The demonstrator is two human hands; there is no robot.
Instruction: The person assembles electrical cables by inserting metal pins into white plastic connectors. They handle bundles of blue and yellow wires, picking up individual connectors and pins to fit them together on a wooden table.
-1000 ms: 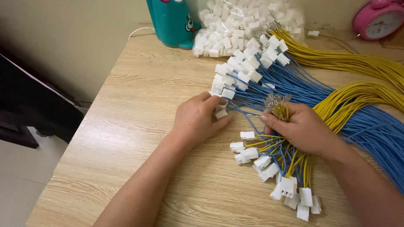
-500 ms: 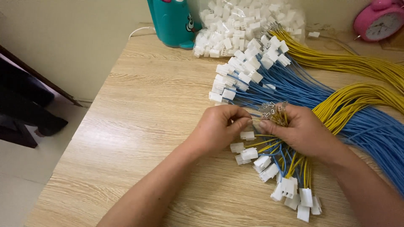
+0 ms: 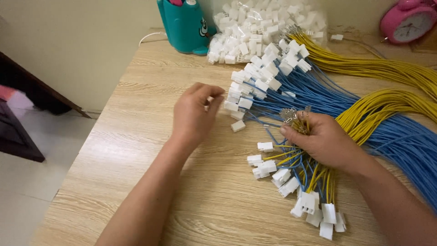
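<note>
On the wooden table (image 3: pixel 136 136), seen from the head camera, the right hand (image 3: pixel 325 141) is closed around a bunch of yellow and blue wires (image 3: pixel 314 175), fingers wrapped over them with the thumb pressed on top. Bare metal terminals (image 3: pixel 291 114) stick out just above the thumb, and the white plastic connectors (image 3: pixel 314 207) on the other ends fan out below the hand, lying on the table towards the person.

To the left of that bunch, the left hand (image 3: pixel 195 114) hovers over the table with its fingers curled together; something small and white shows at the fingertips, but whether it is pinched cannot be told. A loose white connector (image 3: pixel 237 126) lies on the wood just beside this hand, between the two hands.

Beyond the hands, a row of blue wires with white connectors (image 3: pixel 259 82) spreads across the table, with long yellow wires (image 3: pixel 387 68) running to the right. Farther back sits a clear bag of white connector housings (image 3: pixel 264 23), a teal container (image 3: pixel 184 25) to its left, and a pink alarm clock (image 3: pixel 409 20) at the far right corner.
</note>
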